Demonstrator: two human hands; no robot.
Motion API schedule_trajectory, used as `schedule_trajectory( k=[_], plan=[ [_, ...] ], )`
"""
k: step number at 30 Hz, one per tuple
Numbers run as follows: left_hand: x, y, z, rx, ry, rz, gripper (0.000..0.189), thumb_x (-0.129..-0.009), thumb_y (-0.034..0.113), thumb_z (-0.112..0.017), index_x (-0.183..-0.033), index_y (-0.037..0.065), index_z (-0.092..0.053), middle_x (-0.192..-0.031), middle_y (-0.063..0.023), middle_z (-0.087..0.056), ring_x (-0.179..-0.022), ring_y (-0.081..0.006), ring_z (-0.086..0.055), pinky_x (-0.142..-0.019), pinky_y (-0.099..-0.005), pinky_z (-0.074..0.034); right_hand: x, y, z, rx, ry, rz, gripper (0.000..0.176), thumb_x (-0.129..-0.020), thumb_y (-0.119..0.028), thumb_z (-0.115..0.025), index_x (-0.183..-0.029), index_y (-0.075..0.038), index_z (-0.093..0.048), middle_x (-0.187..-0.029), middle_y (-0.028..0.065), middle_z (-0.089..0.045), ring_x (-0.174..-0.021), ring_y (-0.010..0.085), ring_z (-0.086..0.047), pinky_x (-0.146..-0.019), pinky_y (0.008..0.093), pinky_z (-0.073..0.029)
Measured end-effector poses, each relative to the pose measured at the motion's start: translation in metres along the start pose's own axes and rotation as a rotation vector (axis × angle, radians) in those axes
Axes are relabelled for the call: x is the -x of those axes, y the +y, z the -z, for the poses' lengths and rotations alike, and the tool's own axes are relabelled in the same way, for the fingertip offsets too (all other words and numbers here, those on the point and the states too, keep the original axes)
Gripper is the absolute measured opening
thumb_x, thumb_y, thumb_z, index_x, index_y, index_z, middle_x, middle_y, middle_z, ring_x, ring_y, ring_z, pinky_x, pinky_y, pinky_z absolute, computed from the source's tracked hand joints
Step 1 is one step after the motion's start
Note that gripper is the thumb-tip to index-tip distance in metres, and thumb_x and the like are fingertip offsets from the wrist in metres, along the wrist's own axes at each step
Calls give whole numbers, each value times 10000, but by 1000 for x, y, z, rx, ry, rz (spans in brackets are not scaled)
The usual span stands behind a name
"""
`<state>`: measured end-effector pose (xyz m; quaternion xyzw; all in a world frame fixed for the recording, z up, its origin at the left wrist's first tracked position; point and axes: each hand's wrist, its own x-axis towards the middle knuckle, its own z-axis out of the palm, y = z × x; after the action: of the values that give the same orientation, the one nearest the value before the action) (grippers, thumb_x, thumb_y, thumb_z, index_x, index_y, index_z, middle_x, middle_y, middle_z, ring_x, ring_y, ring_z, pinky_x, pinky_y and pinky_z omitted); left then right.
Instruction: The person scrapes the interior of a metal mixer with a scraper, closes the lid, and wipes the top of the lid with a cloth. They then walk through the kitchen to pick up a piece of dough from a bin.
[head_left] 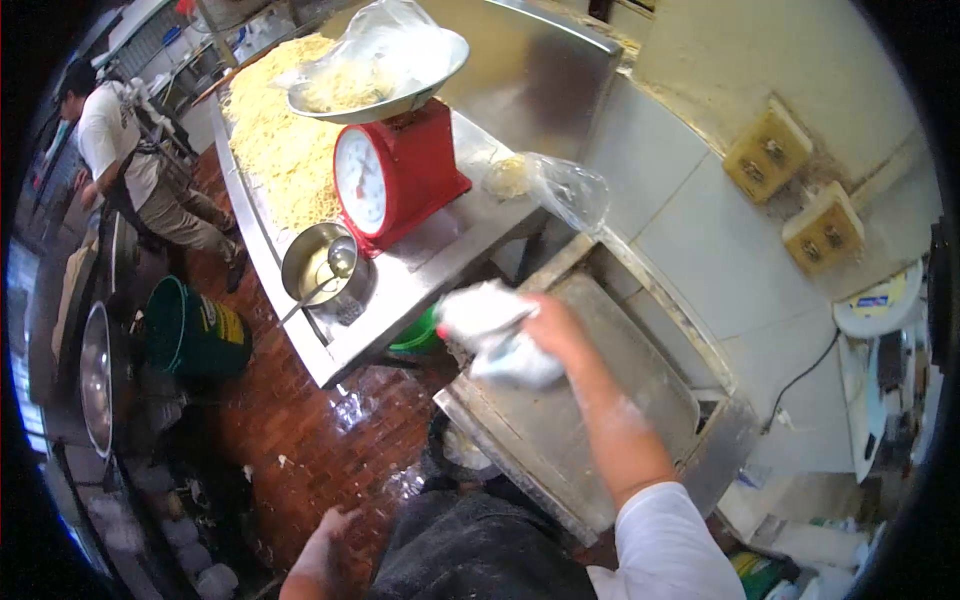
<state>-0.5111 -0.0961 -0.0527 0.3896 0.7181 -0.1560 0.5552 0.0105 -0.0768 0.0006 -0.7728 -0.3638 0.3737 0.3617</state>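
Note:
My right hand is closed around a bunched white cloth, blurred by motion. Both are over a worn metal tray set in a frame beside the steel table. Low in front of my dark apron, my left hand hangs over the floor with its fingers stretched out, holding nothing. On the table, a red dial scale carries a pan with noodles in a plastic bag. Close to the scale's base stands a steel pot with a ladle in it.
A large heap of yellow noodles covers the left part of the steel table. A small bag lies by the wall. Left are a green bucket and a co-worker. The red brick floor has wet patches.

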Motion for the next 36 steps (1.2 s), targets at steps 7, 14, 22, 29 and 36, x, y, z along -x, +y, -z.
schedule_trajectory(
  k=[7, 14, 22, 29, 36],
  plan=[
    [-62, 71, 27, 31, -74, -391, 279, -845, 200, -603, -1035, -4, -602, -832, -88, -632, -627, -163, -595, -507, -292, -472, 116, 88, 6, 890, 173, 163, 194, -870, -193, -501, -917, -149, -684, -941, 117, -634, -879, 274, -626, -719, 426, -499],
    [-168, 53, 16, -129, -204, -196, 276, -824, 230, -624, -1005, 24, -593, -809, -72, -617, -610, -163, -585, -489, -301, -460, 268, 111, 132, 469, 630, -351, 399, -744, 28, -524, -1107, -104, -624, -1079, 130, -612, -983, 317, -580, -874, 382, -450],
    [-31, 103, -58, -206, -64, -565, 398, -812, 188, -652, -1106, -69, -576, -968, -107, -625, -814, -165, -587, -689, -280, -483, 288, 260, 232, 786, 811, -1009, 280, -806, -116, -529, -1054, -145, -656, -1052, 133, -619, -1000, 307, -585, -856, 429, -463],
    [45, 84, -61, -425, -5, -337, 500, -796, 420, -629, -1092, 16, -633, -984, -144, -661, -877, -223, -631, -776, -342, -495, 249, 316, 244, 826, 804, -602, 373, -808, -227, -628, -1155, -99, -577, -1079, 110, -622, -1009, 302, -583, -876, 407, -450],
    [-88, -37, -14, -506, 42, -357, 620, -744, 515, -623, -1081, -5, -629, -1070, -212, -627, -1005, -344, -596, -896, -380, -447, 312, 300, 183, 869, 631, -570, 309, -805, -238, -585, -1031, -34, -637, -963, 181, -653, -931, 352, -604, -792, 431, -471]
  ],
)
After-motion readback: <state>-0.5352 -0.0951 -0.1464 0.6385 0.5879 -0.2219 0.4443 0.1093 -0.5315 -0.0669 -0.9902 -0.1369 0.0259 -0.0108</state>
